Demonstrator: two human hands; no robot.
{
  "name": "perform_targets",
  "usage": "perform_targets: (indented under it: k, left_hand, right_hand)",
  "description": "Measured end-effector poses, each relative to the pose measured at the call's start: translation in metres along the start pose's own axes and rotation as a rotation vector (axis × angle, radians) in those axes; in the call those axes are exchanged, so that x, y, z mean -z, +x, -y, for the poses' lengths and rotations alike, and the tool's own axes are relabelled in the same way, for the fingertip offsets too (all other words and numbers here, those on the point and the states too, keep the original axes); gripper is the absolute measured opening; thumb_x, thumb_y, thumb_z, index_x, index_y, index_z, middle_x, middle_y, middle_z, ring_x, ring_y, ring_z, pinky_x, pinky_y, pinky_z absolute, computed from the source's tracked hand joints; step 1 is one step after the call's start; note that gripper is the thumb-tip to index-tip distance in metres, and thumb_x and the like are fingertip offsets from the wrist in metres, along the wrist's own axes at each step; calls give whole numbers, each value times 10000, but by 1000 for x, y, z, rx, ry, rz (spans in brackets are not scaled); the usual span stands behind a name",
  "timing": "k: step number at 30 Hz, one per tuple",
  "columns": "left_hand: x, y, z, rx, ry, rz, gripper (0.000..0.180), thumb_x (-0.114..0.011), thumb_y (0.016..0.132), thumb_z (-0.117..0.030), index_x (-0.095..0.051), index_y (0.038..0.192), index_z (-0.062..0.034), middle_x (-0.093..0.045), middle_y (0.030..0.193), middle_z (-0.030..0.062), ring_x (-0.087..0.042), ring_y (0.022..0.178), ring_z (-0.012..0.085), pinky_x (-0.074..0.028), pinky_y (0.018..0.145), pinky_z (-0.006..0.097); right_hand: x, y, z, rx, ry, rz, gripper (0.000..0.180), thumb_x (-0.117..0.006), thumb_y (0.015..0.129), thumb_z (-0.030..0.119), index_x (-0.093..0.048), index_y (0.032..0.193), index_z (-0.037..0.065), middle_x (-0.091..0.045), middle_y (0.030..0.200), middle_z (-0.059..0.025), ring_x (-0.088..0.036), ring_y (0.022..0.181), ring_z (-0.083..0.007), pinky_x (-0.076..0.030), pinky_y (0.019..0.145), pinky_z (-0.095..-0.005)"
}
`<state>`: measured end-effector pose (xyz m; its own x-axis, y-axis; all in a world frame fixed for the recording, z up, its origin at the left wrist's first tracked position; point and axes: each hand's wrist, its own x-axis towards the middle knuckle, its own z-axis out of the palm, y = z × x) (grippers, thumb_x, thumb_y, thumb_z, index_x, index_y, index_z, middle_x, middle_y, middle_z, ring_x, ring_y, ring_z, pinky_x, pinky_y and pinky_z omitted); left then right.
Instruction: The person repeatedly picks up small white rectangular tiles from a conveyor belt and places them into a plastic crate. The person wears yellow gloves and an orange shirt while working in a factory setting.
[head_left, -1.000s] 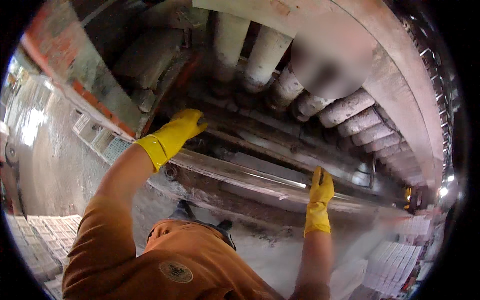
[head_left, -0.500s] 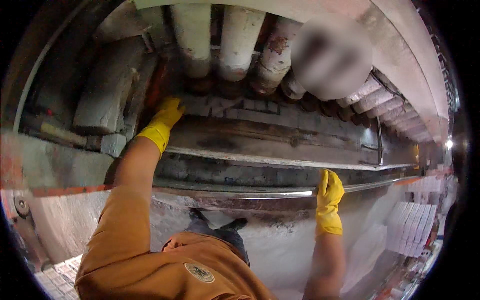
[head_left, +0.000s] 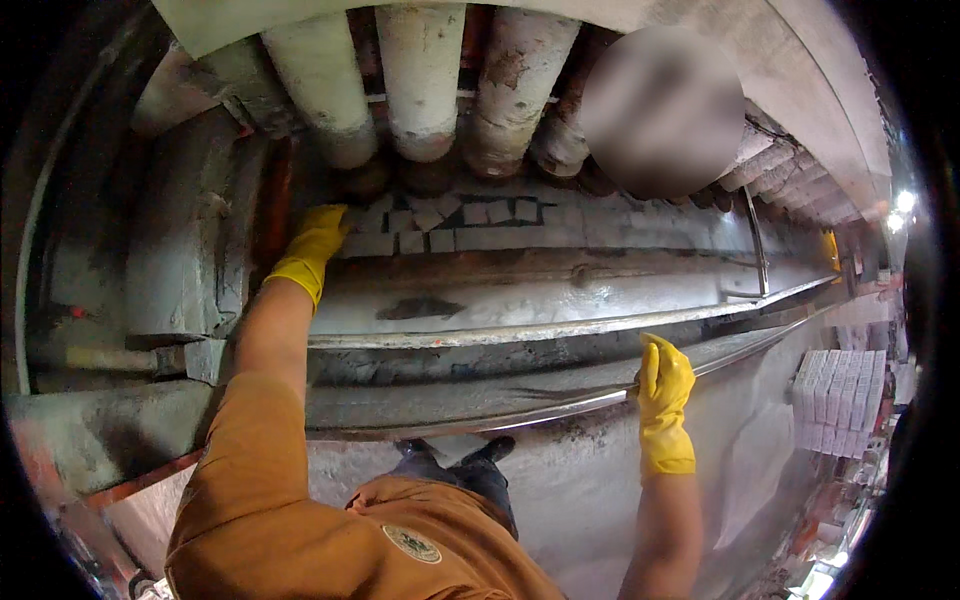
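Setting: industrial trough or conveyor bed, grey and dust-caked, crossing the frame from left to right and bending toward the right rim.
Rollers: thick whitish rollers (head_left: 420,75) hang in a row across the top centre, worn and stained rust-brown at their ends; more of them recede toward the upper right.
Small blocks: pale square blocks (head_left: 470,225) lie in rough rows on the ledge just below the rollers, centre of frame, some tilted out of line.
Left hand: yellow-gloved left hand (head_left: 312,243) reaches to the upper left of centre; fingertips rest at the left end of the block row, fingers held together and slightly curled. Whether a block is pinched cannot be told.
Right hand: yellow-gloved right hand (head_left: 662,385), right of centre, is set on the metal rail (head_left: 480,420); fingers pressed together and pointing up, thumb out on the left side.
Rail: long curved steel edge running from lower left to the right rim, below a second parallel edge (head_left: 520,332).
Clothing: orange-brown sleeve and shirt (head_left: 300,520) fill the lower left; dark shoes (head_left: 455,455) show beneath the rail.
Background, right: stacked white blocks (head_left: 840,400) at the right edge, well apart from both hands.
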<state>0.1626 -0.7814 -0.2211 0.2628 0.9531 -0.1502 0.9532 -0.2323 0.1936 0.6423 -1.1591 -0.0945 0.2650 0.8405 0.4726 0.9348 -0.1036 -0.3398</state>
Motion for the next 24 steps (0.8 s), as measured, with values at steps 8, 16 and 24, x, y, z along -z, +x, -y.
perform_targets:
  k: [8,16,24]
  left_hand:
    - [0,29,-3,54,186,149,669,-738,888,-320,-506,1497,-168,-479,1548,138,-424,1439,335,-330,1203,436]
    - [16,37,-24,42,232,131,634,-798,829,-271,-570,1408,-152,-567,1453,150,-519,1363,342,-437,1121,447]
    - [7,23,-3,64,62,-165,387,-790,802,-277,-696,1134,-102,-701,1150,165,-647,1099,393,-519,938,465]
  right_hand:
    - [-2,3,1,-57,1,53,264,-580,996,268,-758,1057,83,-724,817,-122,-670,729,-325,-518,684,-412]
    - [-3,2,-2,-106,-1,88,272,-577,1001,284,-758,1052,88,-741,875,-125,-683,769,-332,-529,720,-408]
    - [-1,2,-3,-98,43,82,244,-599,989,266,-755,1038,84,-752,921,-126,-702,824,-340,-545,759,-405]
